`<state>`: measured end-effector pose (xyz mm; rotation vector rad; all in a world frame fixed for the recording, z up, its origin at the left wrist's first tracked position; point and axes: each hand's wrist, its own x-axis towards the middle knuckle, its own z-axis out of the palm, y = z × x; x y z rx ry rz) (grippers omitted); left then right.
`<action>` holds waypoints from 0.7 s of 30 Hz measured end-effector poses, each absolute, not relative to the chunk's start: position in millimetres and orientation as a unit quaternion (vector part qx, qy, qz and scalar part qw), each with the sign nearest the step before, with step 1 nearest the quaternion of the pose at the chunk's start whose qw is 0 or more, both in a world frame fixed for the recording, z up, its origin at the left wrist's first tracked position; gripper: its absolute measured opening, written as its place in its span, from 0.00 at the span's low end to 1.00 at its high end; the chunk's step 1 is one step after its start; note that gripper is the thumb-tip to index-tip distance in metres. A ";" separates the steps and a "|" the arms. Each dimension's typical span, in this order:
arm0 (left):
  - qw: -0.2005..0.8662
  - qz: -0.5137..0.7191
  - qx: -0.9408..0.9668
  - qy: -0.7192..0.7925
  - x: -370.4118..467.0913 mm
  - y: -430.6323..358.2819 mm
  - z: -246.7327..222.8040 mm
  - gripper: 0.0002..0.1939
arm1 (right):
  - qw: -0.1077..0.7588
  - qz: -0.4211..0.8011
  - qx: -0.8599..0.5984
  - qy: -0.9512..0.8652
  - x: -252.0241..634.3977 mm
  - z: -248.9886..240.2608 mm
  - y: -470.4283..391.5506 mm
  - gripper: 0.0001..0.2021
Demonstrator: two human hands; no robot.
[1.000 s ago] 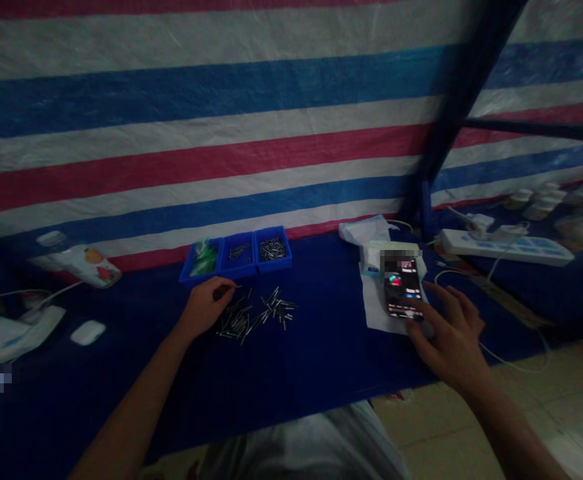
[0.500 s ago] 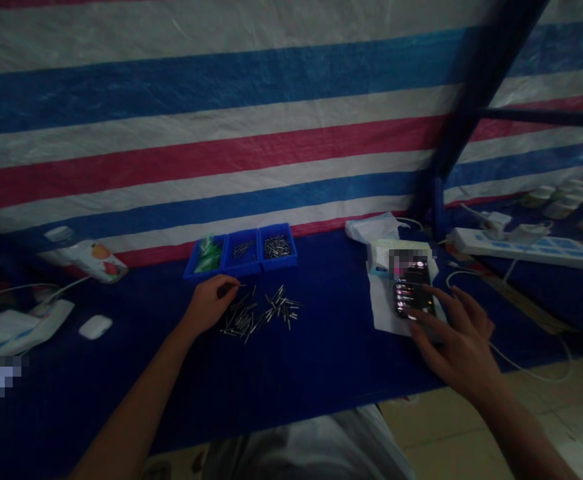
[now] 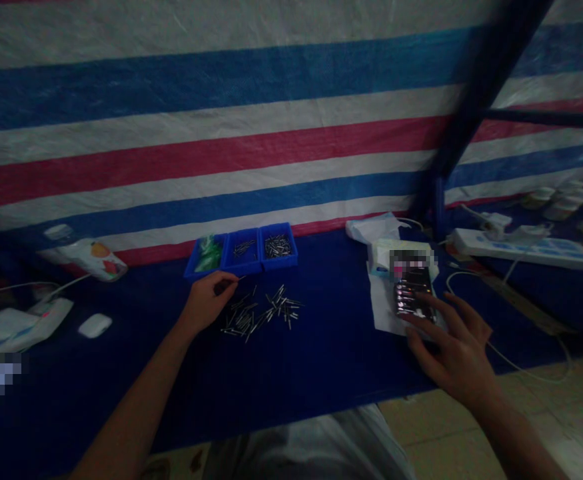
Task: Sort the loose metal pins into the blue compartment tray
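Observation:
My left hand (image 3: 211, 297) is closed in a pinch, with the tip of a thin metal pin (image 3: 242, 277) sticking out past the fingertips. Just to its right, a loose pile of similar metal pins (image 3: 244, 319) lies on the blue table, and a second group (image 3: 282, 307) spreads beside it. Behind them stand three joined blue trays: one with a green plastic bag (image 3: 208, 255), one with a few pins (image 3: 244, 250), one with many small metal pieces (image 3: 278, 247). My right hand (image 3: 454, 340) is open, its fingers spread over a phone (image 3: 414, 293) with a lit screen.
The phone rests on white paper (image 3: 384, 313) and a pale box (image 3: 380, 255). Power strips (image 3: 526, 248) with cables lie right and left. A bottle (image 3: 98, 260) and a white case (image 3: 95, 325) are at left. A striped sheet (image 3: 271, 147) hangs behind.
My left hand has shifted slightly up toward the trays, with the pin in its fingers. My right fingers have moved a little over the phone, and its screen picture differs.

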<state>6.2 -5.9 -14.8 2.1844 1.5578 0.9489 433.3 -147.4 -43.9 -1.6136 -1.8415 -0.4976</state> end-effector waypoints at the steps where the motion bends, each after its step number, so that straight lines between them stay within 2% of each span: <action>1: 0.148 0.331 0.760 0.540 6.3 -6.0 -14.2 0.12 | 0.314 -0.193 -0.614 -0.698 433.0 -44.5 -147.2 0.12; 5: 0.148 0.320 0.770 0.532 6.7 -5.8 -14.0 0.12 | 0.309 -0.206 -0.618 -0.693 434.9 -46.9 -145.6 0.13; 10: 0.152 0.309 0.776 0.529 9.5 -5.9 -16.5 0.13 | 0.261 -0.189 -0.634 -0.703 436.2 -48.1 -145.2 0.15; 15: 0.167 0.314 0.767 0.534 10.8 -7.4 -17.3 0.12 | 0.321 -0.186 -0.620 -0.691 433.4 -43.2 -146.5 0.13; 19: 0.218 0.346 0.744 0.529 13.6 -10.4 -12.7 0.12 | 0.368 -0.125 -0.589 -0.708 385.0 -12.9 -125.8 0.13; 21: 0.265 0.372 0.729 0.510 16.8 -13.0 -9.6 0.12 | 0.323 -0.047 -0.528 -0.784 342.4 8.2 -103.9 0.17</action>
